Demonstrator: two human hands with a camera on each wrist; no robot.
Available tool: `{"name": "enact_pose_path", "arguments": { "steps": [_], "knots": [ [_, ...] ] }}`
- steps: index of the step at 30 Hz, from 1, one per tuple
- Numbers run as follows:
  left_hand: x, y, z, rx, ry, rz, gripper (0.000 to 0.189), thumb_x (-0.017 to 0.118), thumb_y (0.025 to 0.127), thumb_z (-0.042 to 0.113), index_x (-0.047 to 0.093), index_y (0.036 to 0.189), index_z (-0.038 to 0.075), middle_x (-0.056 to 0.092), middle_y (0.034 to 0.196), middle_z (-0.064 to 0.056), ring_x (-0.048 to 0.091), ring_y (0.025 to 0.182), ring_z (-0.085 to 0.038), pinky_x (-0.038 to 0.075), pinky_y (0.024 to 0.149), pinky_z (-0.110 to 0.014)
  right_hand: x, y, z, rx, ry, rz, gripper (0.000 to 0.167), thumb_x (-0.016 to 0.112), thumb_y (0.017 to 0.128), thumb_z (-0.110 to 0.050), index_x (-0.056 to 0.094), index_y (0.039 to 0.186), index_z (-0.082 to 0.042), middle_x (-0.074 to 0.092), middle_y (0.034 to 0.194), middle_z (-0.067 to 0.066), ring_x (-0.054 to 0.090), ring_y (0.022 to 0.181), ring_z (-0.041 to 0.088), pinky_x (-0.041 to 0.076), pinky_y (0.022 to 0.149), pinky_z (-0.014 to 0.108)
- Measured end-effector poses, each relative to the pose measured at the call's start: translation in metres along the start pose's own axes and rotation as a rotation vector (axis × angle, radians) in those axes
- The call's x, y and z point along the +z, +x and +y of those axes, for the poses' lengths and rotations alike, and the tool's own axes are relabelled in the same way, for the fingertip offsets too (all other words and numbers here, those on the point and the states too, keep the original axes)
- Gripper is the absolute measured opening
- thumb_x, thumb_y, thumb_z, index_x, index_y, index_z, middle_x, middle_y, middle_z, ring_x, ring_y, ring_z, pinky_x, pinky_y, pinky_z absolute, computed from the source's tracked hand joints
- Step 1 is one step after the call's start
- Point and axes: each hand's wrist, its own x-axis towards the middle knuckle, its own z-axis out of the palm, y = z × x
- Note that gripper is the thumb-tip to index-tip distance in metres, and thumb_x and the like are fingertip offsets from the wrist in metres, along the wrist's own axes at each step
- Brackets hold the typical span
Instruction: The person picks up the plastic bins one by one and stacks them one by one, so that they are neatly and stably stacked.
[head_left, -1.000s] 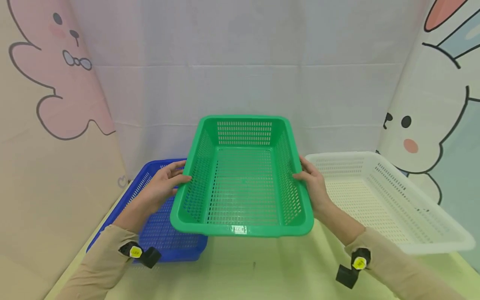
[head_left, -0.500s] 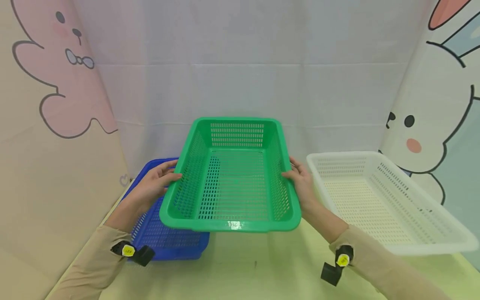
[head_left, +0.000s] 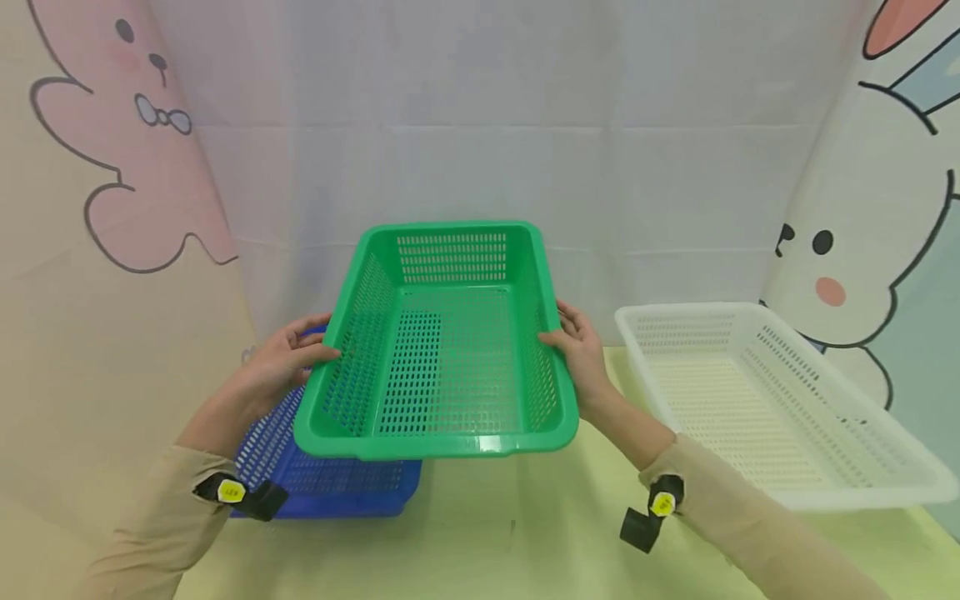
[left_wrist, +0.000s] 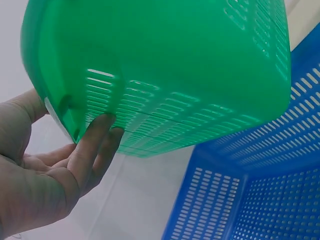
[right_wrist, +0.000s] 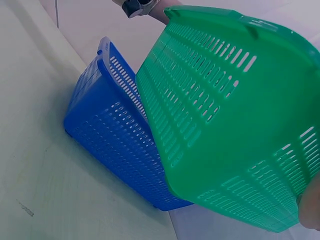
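A green slotted plastic basket [head_left: 480,367] is held up in the air, its open side toward the head camera. My left hand [head_left: 281,367] grips its left rim, thumb over the edge and fingers along the outer wall, as the left wrist view of that hand [left_wrist: 60,170] shows. On the opposite rim my right hand [head_left: 585,354] holds with the thumb inside. Behind and below the green basket's left part stands a blue basket [head_left: 352,502] on the table, partly covered by it in the head view. No contents show inside the green basket.
At the right of the yellow-green table [head_left: 480,550] stands a white slotted basket [head_left: 795,417]. A pale curtain [head_left: 480,108] hangs close behind the table, with cartoon-printed cloth at both sides.
Both hands have carried the green basket leftward, so it now overlaps more of the blue basket in the head view. The blue and white baskets stay in place.
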Motion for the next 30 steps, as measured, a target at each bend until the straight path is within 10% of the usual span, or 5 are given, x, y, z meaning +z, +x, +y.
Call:
{"name": "enact_pose_path", "arguments": {
  "steps": [4, 13, 26, 30],
  "knots": [
    [-0.005, -0.001, 0.0, -0.006, 0.016, 0.0, 0.075, 0.057, 0.085, 0.005, 0.012, 0.145, 0.002, 0.042, 0.128, -0.014, 0.059, 0.092, -0.005, 0.051, 0.08, -0.029, 0.002, 0.003, 0.0, -0.024, -0.009, -0.035, 0.058, 0.045, 0.083, 0.001, 0.029, 0.139, -0.005, 0.038, 0.136, 0.012, 0.042, 0.115, 0.029, 0.046, 0.087, 0.032],
    [-0.033, -0.003, -0.003, -0.012, 0.056, -0.052, 0.078, 0.053, 0.084, 0.001, 0.005, 0.146, 0.004, 0.054, 0.106, 0.013, 0.059, 0.091, -0.006, 0.051, 0.076, -0.029, 0.005, 0.006, 0.004, -0.145, -0.135, -0.242, 0.058, 0.05, 0.089, -0.005, 0.024, 0.142, -0.004, 0.034, 0.14, 0.015, 0.038, 0.124, 0.034, 0.046, 0.087, 0.024],
    [-0.069, -0.011, -0.004, -0.056, 0.24, -0.005, 0.081, 0.057, 0.085, 0.007, 0.004, 0.146, 0.005, 0.028, 0.138, -0.02, 0.054, 0.093, 0.003, 0.046, 0.079, -0.019, 0.032, 0.008, 0.006, -0.25, -0.14, -0.412, 0.07, 0.054, 0.086, 0.0, 0.014, 0.145, -0.003, 0.025, 0.144, 0.02, 0.03, 0.13, 0.034, 0.042, 0.095, 0.036],
    [-0.078, -0.013, -0.005, -0.046, 0.273, 0.014, 0.081, 0.058, 0.084, 0.007, 0.006, 0.146, 0.006, 0.039, 0.131, -0.008, 0.054, 0.093, 0.004, 0.046, 0.078, -0.018, 0.037, 0.007, 0.01, -0.242, -0.151, -0.447, 0.077, 0.055, 0.085, 0.001, 0.009, 0.146, -0.004, 0.021, 0.147, 0.016, 0.028, 0.132, 0.031, 0.037, 0.099, 0.036]
  ]
}}
